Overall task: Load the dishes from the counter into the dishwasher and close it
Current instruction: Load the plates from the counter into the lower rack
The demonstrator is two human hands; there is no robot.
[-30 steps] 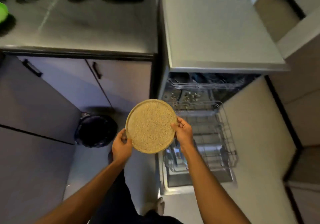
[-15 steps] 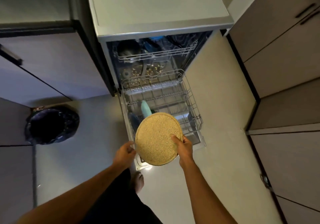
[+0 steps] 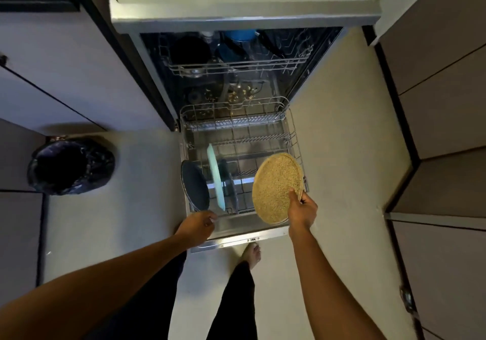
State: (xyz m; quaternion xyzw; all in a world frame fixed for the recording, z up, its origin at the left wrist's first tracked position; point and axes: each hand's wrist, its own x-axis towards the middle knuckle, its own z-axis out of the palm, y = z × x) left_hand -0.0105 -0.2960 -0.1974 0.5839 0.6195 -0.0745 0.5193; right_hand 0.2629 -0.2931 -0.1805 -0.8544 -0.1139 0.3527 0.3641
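Note:
My right hand pinches the lower right edge of a round speckled tan plate, tilted up over the front right of the dishwasher's pulled-out lower rack. My left hand is at the rack's front left corner, fingers curled onto its front rail. A dark plate and a pale teal plate stand on edge in the rack's left side. The dishwasher door lies open just below my hands.
The upper rack holds dark and blue vessels inside the machine. A black-lined bin stands on the floor to the left. Cabinets line the right side. My bare foot is by the door's edge.
The view swung from the counter down onto the dishwasher. My left hand let go of the tan plate and dropped to the rack's front. My right hand carried the plate right, over the rack.

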